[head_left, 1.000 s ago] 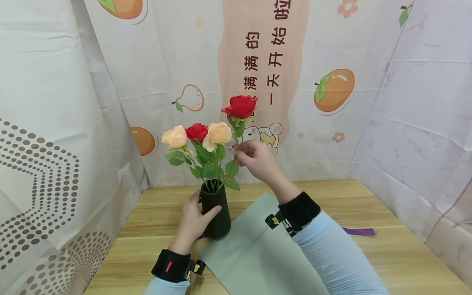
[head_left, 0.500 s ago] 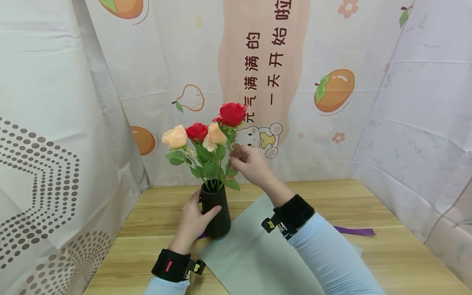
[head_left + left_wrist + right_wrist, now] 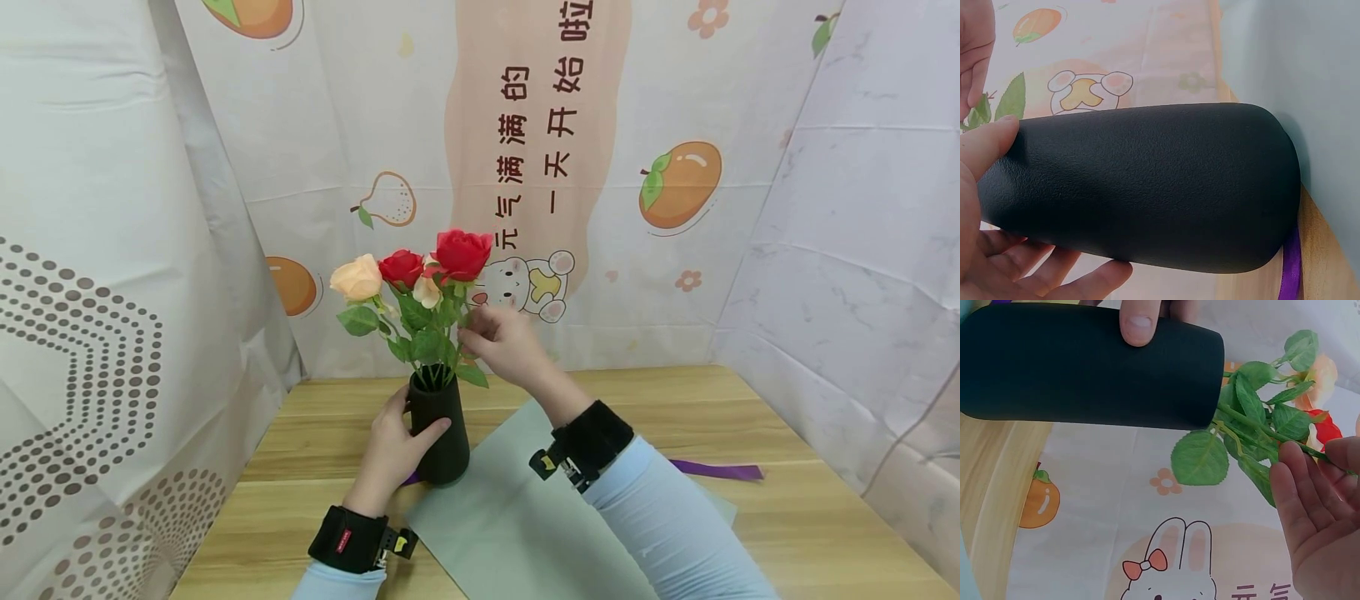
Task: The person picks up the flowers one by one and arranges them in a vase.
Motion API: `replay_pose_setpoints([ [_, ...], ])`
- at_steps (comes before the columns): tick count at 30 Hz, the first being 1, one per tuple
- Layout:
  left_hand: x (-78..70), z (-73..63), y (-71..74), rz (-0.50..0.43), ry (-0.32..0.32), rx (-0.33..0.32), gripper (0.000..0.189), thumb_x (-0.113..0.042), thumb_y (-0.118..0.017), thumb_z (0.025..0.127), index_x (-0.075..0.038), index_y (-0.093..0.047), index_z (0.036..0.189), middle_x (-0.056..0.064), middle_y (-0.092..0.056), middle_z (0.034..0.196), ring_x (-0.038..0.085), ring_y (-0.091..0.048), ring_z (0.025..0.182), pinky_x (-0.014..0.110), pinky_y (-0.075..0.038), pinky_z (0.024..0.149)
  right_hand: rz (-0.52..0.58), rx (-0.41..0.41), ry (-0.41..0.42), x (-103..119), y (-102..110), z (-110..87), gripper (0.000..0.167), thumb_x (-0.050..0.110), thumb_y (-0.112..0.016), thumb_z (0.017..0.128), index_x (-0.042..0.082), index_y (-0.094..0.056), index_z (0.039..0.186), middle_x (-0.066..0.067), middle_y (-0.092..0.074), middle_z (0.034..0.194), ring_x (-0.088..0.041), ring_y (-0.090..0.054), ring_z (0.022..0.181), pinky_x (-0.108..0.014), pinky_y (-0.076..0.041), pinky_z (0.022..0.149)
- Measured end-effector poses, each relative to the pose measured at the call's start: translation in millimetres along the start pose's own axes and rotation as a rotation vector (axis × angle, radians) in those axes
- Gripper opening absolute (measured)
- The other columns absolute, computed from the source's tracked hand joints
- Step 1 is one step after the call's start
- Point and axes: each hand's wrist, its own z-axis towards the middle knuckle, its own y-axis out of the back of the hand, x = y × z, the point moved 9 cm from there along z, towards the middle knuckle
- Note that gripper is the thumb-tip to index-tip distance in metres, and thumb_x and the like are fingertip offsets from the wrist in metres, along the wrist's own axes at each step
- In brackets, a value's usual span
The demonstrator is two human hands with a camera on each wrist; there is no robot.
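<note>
A black vase (image 3: 441,437) stands upright at the left edge of the grey-green sheet. My left hand (image 3: 392,450) grips its side, thumb in front and fingers round the far side. The left wrist view shows that thumb on the vase (image 3: 1147,187). My right hand (image 3: 504,343) pinches the green stem (image 3: 1291,442) of a red rose (image 3: 463,254) above the vase mouth; the stem's lower end runs into the mouth. Another red rose (image 3: 401,268), a peach rose (image 3: 356,278) and a second peach rose (image 3: 427,291), partly hidden behind the front red bloom, stand in the vase.
A grey-green sheet (image 3: 540,508) lies aslant on the wooden table (image 3: 300,467). One purple ribbon end (image 3: 720,471) shows at the right, and some purple ribbon (image 3: 1291,269) peeks out by the vase base. A printed curtain (image 3: 337,108) hangs behind.
My right hand has moved down and a little left with the red rose, lowering its bloom in front of a peach rose. My left hand stays on the vase.
</note>
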Motion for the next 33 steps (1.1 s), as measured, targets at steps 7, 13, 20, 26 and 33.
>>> replay_pose_setpoints([
  [7,0.5,-0.1,0.2,-0.007,0.0,0.003,0.078,-0.036,-0.082,0.088,-0.007,-0.045,0.15,0.014,-0.054,0.144,0.036,-0.053,0.128,0.057,-0.05,0.098,-0.042,0.034,-0.027,-7,-9,-1.9,0.01,0.012,-0.069,0.097,0.004,-0.074,0.093,-0.004,-0.072,0.077,-0.019,-0.07,0.068,-0.03,-0.056,0.06],
  [13,0.3,-0.3,0.1,-0.009,-0.01,0.003,0.078,-0.035,-0.083,0.088,-0.007,-0.045,0.15,0.014,-0.054,0.144,0.035,-0.054,0.128,0.056,-0.05,0.098,-0.014,0.08,-0.008,-9,-18,-2.9,0.01,0.007,-0.067,0.096,0.0,-0.074,0.094,0.0,-0.07,0.075,-0.017,-0.067,0.064,-0.032,-0.057,0.06],
  [20,0.3,0.8,1.1,-0.011,-0.029,-0.007,0.077,-0.037,-0.083,0.087,-0.008,-0.047,0.148,0.013,-0.056,0.142,0.034,-0.055,0.126,0.056,-0.052,0.095,-0.017,0.114,-0.086,-21,-25,-4.1,0.013,0.011,-0.068,0.098,0.001,-0.075,0.099,-0.008,-0.072,0.078,-0.023,-0.069,0.065,-0.031,-0.058,0.059],
  [26,0.9,0.4,2.2,-0.018,-0.023,-0.005,0.077,-0.038,-0.083,0.087,-0.008,-0.047,0.148,0.013,-0.056,0.142,0.035,-0.055,0.126,0.056,-0.052,0.094,-0.028,0.154,-0.084,-23,-31,-4.0,0.014,0.012,-0.067,0.097,0.001,-0.075,0.1,-0.008,-0.07,0.076,-0.021,-0.065,0.062,-0.029,-0.053,0.056],
  [33,0.7,0.7,3.0,-0.026,-0.028,0.002,0.077,-0.038,-0.083,0.087,-0.007,-0.048,0.148,0.013,-0.057,0.14,0.033,-0.057,0.125,0.054,-0.055,0.091,-0.013,0.183,-0.126,-28,-37,-7.1,0.021,0.019,-0.063,0.102,0.004,-0.076,0.1,-0.001,-0.064,0.069,-0.017,-0.064,0.061,-0.031,-0.054,0.057],
])
